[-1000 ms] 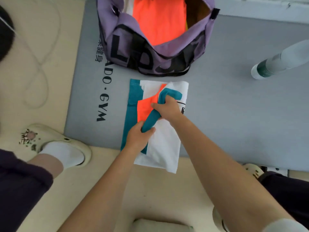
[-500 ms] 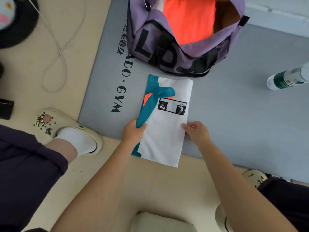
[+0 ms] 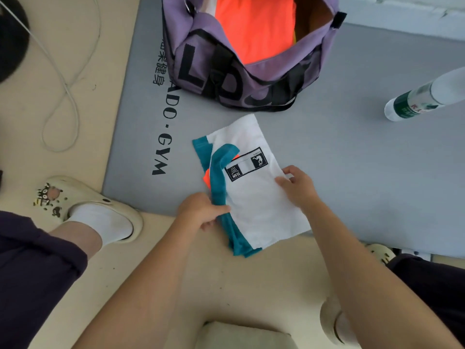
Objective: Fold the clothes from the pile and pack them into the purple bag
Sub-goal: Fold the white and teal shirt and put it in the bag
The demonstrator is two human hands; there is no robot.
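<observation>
A folded white garment (image 3: pixel 259 197) with teal trim and a patch of orange showing at its left side lies across the near edge of a grey mat (image 3: pixel 364 172), its lower end hanging past the mat onto the beige floor (image 3: pixel 251 285). A black-bordered label on it reads "TEAM". The left hand (image 3: pixel 201 212) grips the teal band at the garment's left edge, fingers curled round the cloth. The right hand (image 3: pixel 297 185) holds the garment's right edge, its fingers (image 3: pixel 289 171) bent and pinching the white fabric. Just beyond the garment, on the same mat, stands the purple bag (image 3: pixel 246 79) with black lettering, its mouth open, and orange clothing (image 3: pixel 254 26) lies inside it. To the right, well apart from the garment, a clear plastic bottle (image 3: pixel 412 102) with a green label lies on the mat. Black print on the mat's left part reads "GYM". At the left, a foot in a white sock and cream clog (image 3: pixel 100 210) rests on the floor, and a thin white cable (image 3: pixel 63 79) loops there further off.
</observation>
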